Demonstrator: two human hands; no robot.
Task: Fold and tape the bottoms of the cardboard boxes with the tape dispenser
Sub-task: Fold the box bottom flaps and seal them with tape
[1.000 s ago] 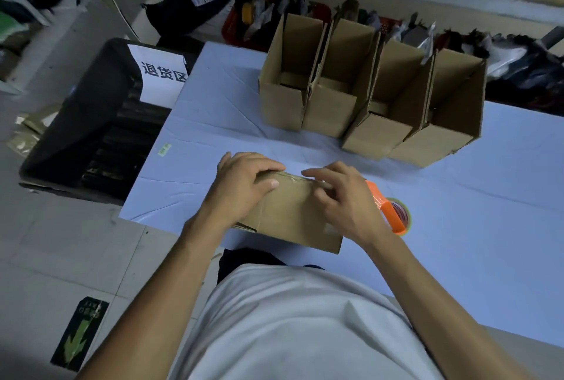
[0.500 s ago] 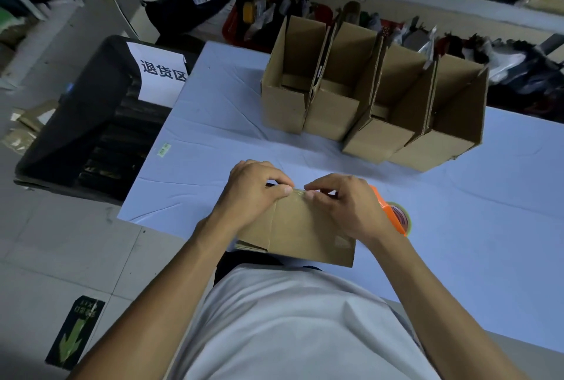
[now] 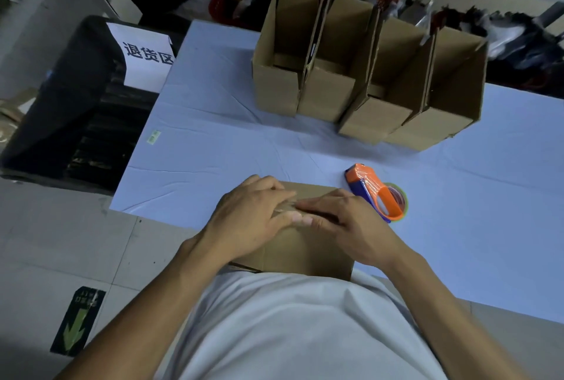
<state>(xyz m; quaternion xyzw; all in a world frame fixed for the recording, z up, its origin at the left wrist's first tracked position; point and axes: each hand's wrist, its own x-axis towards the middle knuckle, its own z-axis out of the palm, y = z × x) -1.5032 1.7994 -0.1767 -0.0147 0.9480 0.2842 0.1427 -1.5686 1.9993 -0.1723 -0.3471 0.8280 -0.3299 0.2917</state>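
Left hand (image 3: pixel 253 221) lies flat on the top face of the cardboard box (image 3: pixel 305 248), fingers straight, pressing. Box sits at the tabletop's (image 3: pixel 213 141) near edge, under both hands. Right hand (image 3: pixel 345 227) flat beside it, fingertips meeting the left's over the seam. Tape dispenser (image 3: pixel 374 195) rests just right of the right hand, untouched. Four open boxes (image 3: pixel 369 80) stand along the far edge.

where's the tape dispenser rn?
In the head view the tape dispenser lies on the blue table, held by neither hand, just right of the box being pressed and beside the right hand, nearer than the row of open boxes.
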